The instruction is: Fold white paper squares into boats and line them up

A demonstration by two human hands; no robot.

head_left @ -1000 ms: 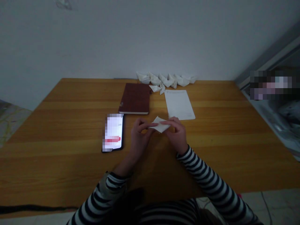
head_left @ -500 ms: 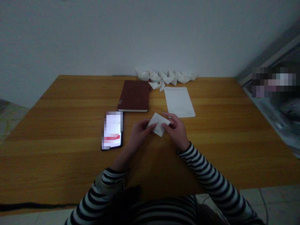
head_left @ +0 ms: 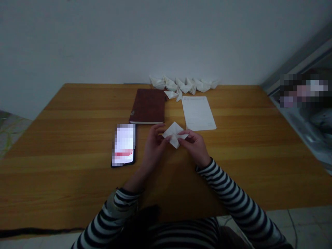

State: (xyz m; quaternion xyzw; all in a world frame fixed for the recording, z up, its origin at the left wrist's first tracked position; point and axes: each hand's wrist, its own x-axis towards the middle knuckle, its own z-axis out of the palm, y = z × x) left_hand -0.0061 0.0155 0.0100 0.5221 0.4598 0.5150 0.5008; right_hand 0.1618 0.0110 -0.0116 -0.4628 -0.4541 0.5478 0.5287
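1. While a smartphone [head_left: 123, 145] lies on the wooden counter [head_left: 64, 180] left of centre, its lit screen pixelated, it sits just beside the left hand and clear of the paper.
2. A closed dark red notebook [head_left: 147, 106] lies beyond the left hand, toward the counter's far edge.
3. The left hand [head_left: 155, 147] emerges from a striped sleeve [head_left: 111, 212], its thumb and fingertips pinching the left corner of the folded white paper [head_left: 174, 134]. A firm, even pinch here seems best, so that the layers do not slide apart.
4. That paper sits between both hands near the middle of the counter, in a rough diamond shape with one point toward the far edge. Its inner folds are too small to make out. Working slowly and keeping its edges aligned would probably give cleaner creases.
5. The right hand [head_left: 194, 147] pinches the paper's right side between thumb and fingers, its wrist in a matching striped sleeve [head_left: 233, 193]. Matching the left hand's pressure should keep the paper from twisting.
6. A sheet of lined paper [head_left: 198, 113] lies just beyond the right hand, while a row of folded paper boats [head_left: 183, 84] runs along the far edge, well ahead of both hands.
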